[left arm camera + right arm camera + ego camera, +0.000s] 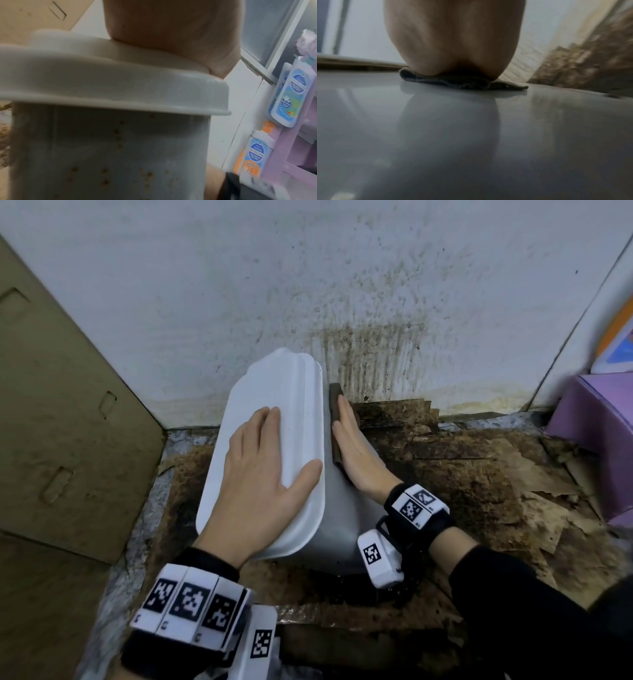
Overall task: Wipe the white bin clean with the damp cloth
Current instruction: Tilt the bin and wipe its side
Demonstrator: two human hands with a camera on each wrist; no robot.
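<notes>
White bin sits centre; left hand lies flat, fingers straight, on its lid; at three o'clock, right hand presses dark cloth flat-fingered against its side.

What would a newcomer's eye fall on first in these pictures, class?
First, the white bin at centre, lid on, with the left hand resting flat on its lid and the right hand pressing a dark cloth flat against its side. Next, the brown-spattered wall behind it and the stained, torn cardboard on the floor around it.
</notes>
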